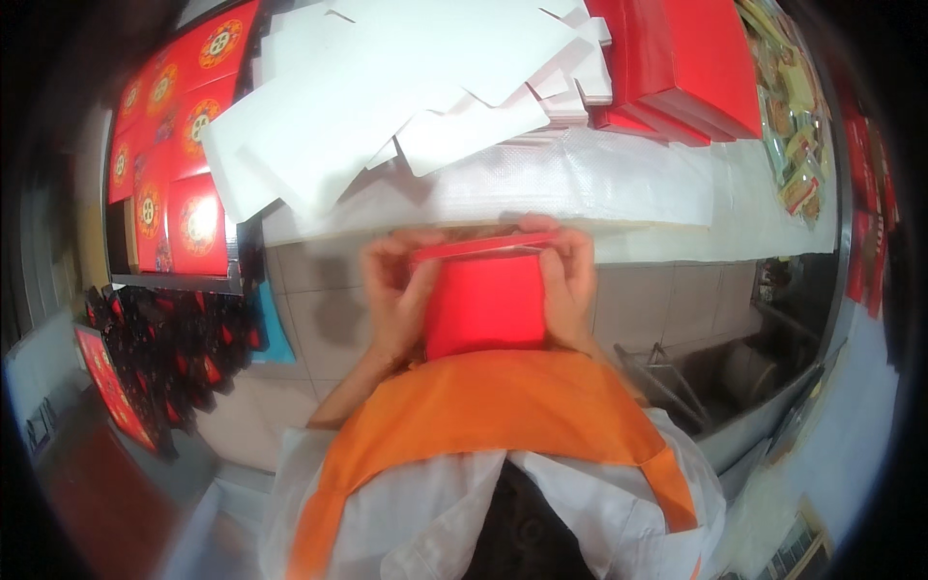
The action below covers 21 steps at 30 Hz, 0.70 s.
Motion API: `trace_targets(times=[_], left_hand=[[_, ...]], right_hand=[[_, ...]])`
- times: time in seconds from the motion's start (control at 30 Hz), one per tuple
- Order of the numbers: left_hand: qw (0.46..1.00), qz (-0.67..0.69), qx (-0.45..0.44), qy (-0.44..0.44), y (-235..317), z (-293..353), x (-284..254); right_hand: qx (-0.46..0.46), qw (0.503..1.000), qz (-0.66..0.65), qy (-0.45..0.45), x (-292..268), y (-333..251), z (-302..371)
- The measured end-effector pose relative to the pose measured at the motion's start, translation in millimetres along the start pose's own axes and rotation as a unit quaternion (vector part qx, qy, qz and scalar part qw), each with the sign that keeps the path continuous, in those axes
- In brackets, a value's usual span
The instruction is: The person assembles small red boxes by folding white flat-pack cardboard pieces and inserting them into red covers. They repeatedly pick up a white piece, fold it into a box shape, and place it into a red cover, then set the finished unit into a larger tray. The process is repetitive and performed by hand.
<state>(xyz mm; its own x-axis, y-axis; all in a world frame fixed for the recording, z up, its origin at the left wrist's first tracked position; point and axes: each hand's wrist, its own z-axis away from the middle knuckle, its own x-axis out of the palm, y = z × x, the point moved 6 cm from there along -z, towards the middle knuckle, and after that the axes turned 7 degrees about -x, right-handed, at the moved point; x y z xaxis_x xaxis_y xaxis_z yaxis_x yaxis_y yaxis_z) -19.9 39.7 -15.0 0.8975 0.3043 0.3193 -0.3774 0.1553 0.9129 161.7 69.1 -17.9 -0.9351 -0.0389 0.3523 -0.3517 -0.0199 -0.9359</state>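
Observation:
A red cardboard box is held close against my orange apron, just off the near edge of the table. My left hand grips its left side near the top, thumb on the near face. On the opposite side my right hand is closed round the upper right corner, thumb also on the near face. Along the box's far top edge runs a narrow red flap with a pale strip under it. What lies inside the box, and its underside, are hidden from me.
Flat white card blanks lie piled on the table's plastic cover. Beyond them at the right stand red boxes, beside small wrapped packets. At left is a tray of printed red boxes, with dark-and-red packages below.

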Motion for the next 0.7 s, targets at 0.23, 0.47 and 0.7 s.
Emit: trace_targets(times=[0.23, 0.47, 0.7], left_hand=[[0.991, -0.112, -0.064, -0.044, 14, -9, 15], [0.987, -0.14, -0.078, -0.032, 10, -12, 13], [0.986, -0.165, 0.001, -0.027, 6, -8, 5]], right_hand=[[0.071, 0.997, -0.011, 0.031, 5, -6, -8], [0.042, 0.998, 0.037, -0.032, 11, -8, -14], [0.065, 0.996, 0.053, -0.04, 8, -7, -12]])
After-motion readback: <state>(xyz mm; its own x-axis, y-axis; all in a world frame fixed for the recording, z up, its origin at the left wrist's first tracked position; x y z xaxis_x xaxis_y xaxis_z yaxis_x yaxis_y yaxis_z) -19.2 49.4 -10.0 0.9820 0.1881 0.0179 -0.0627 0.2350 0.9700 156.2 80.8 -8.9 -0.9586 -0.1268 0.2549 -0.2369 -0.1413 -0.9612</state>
